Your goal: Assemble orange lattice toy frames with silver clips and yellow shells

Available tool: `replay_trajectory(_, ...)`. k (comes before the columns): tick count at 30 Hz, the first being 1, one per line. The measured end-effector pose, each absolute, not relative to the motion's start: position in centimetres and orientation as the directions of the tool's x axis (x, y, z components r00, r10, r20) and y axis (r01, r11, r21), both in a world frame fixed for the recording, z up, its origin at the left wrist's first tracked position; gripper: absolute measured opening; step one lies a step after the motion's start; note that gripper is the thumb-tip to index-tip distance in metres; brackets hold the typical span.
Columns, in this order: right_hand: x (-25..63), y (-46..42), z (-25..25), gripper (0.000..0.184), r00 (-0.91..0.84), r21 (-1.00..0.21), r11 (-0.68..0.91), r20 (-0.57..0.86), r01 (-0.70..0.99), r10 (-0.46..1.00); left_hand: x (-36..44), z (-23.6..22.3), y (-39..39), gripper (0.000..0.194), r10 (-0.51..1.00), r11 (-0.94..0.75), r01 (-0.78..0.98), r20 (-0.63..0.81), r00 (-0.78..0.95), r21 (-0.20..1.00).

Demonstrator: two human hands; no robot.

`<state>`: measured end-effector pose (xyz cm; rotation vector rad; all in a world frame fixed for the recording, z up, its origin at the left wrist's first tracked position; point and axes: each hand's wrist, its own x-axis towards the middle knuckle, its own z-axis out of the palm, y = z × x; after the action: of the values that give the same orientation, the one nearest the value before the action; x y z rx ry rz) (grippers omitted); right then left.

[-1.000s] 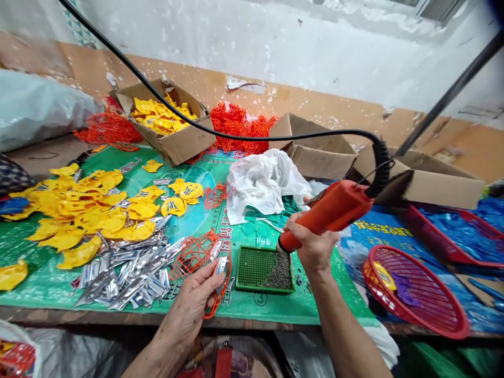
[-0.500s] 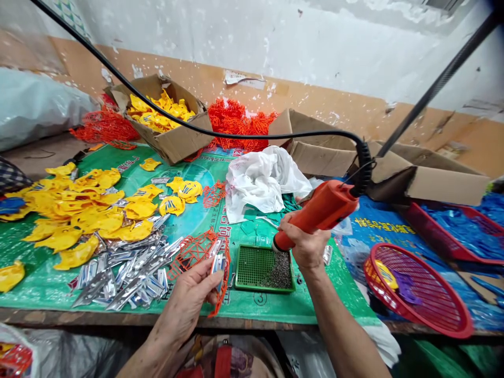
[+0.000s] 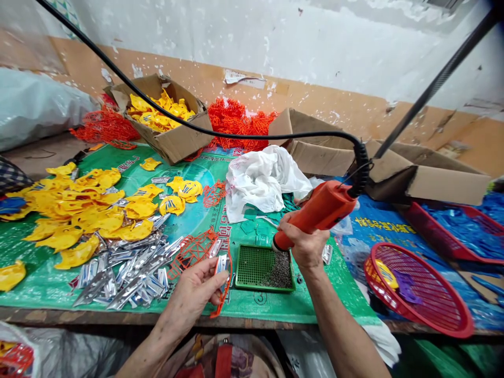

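My left hand (image 3: 192,289) is closed on a small silver and blue piece (image 3: 221,264) together with a thin orange plastic frame (image 3: 224,298), pinched between thumb and fingers. Wrapped around a red electric screwdriver (image 3: 321,210), my right hand (image 3: 305,244) keeps it tilted, nose down and to the left. The nose is above a green plastic tray (image 3: 244,288) with a heap of tiny screws (image 3: 281,272) in its right part. Loose silver pieces (image 3: 129,273) lie piled left of my left hand, and more orange frames (image 3: 191,252) lie just behind it.
Yellow plastic parts (image 3: 86,210) cover the table's left side. A cardboard box (image 3: 179,144) of yellow parts stands behind them, near orange frames (image 3: 240,123). A white cloth (image 3: 255,178) lies mid-table; a red basket (image 3: 441,304) is at right. The screwdriver's black cable (image 3: 236,135) crosses overhead.
My left hand has moved slightly right with the silver and blue piece and the orange frame. The screwdriver in my right hand stays nearly in place above the screws.
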<state>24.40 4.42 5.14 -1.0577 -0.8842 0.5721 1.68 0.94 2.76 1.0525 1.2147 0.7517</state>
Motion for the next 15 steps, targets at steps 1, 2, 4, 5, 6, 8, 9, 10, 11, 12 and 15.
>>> replay_trajectory(1, 24.4, 4.4, 5.1, 0.018, 0.540, -0.917, 0.398, 0.338, 0.007, 0.771, 1.7, 2.9, 1.0, 0.034, 0.900, 0.368, 0.082, -0.377, 0.220, 0.926)
replay_trajectory(2, 24.4, 4.4, 5.1, 0.019, 0.538, -0.919, 0.395, 0.338, 0.010, 0.772, 1.8, 3.0, 1.1, 0.036, 0.896, 0.377, 0.086, -0.386, 0.220, 0.922)
replay_trajectory(4, 24.4, 4.4, 5.1, 0.021, 0.534, -0.921, 0.390, 0.340, 0.020, 0.774, 1.9, 3.2, 1.4, 0.043, 0.888, 0.389, 0.087, -0.398, 0.229, 0.917)
replay_trajectory(5, 24.4, 4.4, 5.2, 0.021, 0.532, -0.921, 0.388, 0.342, 0.027, 0.775, 1.9, 3.4, 1.6, 0.047, 0.884, 0.393, 0.086, -0.402, 0.240, 0.916)
replay_trajectory(6, 24.3, 4.4, 5.2, 0.021, 0.529, -0.922, 0.386, 0.344, 0.033, 0.776, 1.9, 3.5, 1.8, 0.051, 0.878, 0.396, 0.087, -0.405, 0.256, 0.914)
replay_trajectory(8, 24.3, 4.3, 5.4, 0.019, 0.528, -0.924, 0.379, 0.344, 0.043, 0.777, 1.9, 3.7, 2.1, 0.055, 0.866, 0.402, 0.094, -0.411, 0.285, 0.911)
replay_trajectory(9, 24.3, 4.3, 5.4, 0.018, 0.529, -0.926, 0.375, 0.341, 0.047, 0.777, 1.8, 3.9, 2.2, 0.054, 0.860, 0.406, 0.098, -0.416, 0.296, 0.909)
replay_trajectory(10, 24.2, 4.3, 5.5, 0.018, 0.532, -0.927, 0.372, 0.339, 0.048, 0.776, 1.7, 4.0, 2.3, 0.051, 0.854, 0.412, 0.099, -0.422, 0.304, 0.906)
replay_trajectory(11, 24.2, 4.3, 5.5, 0.018, 0.535, -0.928, 0.370, 0.336, 0.046, 0.775, 1.6, 4.1, 2.4, 0.046, 0.849, 0.417, 0.094, -0.424, 0.314, 0.904)
replay_trajectory(12, 24.2, 4.3, 5.5, 0.018, 0.538, -0.927, 0.372, 0.334, 0.042, 0.774, 1.5, 4.2, 2.4, 0.041, 0.843, 0.422, 0.084, -0.425, 0.330, 0.903)
replay_trajectory(15, 24.4, 4.4, 5.5, 0.019, 0.535, -0.923, 0.384, 0.338, 0.028, 0.774, 0.9, 4.3, 2.6, 0.035, 0.822, 0.432, 0.050, -0.416, 0.389, 0.901)
